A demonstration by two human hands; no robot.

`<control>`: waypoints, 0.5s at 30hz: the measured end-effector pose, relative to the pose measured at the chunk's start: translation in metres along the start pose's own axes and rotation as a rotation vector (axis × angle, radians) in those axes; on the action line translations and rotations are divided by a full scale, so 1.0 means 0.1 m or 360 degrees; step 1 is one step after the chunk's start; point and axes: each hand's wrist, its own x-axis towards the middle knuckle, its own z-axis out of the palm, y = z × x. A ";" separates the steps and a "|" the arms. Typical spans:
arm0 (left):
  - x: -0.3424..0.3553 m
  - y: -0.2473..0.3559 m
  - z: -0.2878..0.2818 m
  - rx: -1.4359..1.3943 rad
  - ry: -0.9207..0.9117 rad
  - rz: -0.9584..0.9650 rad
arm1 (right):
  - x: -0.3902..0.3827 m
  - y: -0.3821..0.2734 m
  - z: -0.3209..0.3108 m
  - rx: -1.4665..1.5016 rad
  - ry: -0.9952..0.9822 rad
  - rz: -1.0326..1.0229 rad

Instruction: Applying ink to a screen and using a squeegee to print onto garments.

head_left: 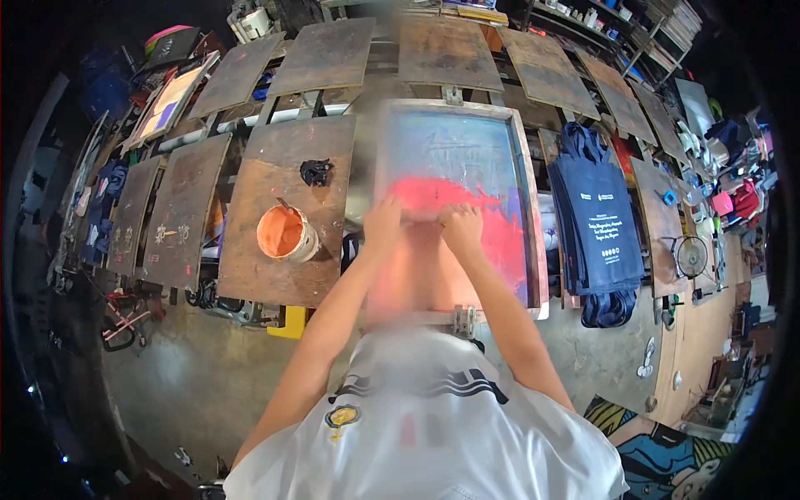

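A wooden-framed printing screen (532,212) lies on the bench in front of me, its mesh bluish at the far end. Bright pink ink (433,192) spreads over the middle and down the right side of the mesh. Both my hands are closed on a squeegee (421,215) that lies across the screen, with ink just beyond it. My left hand (382,218) holds its left end, partly smeared by a blurry vertical band. My right hand (461,225) grips the right end, fingers curled over the top.
On the board (275,167) to the left stands an open bucket (308,242) of orange-pink ink, near a crumpled black cloth (316,172). Dark blue tote bags (594,221) lie stacked right of the screen. More wooden boards (450,54) line the far row. A small fan (691,256) stands farther right.
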 end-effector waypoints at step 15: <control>-1.38 0.42 -0.41 -0.0123 -0.0460 -0.0162 | -1.36 -0.47 -0.51 0.0094 -0.0308 0.0003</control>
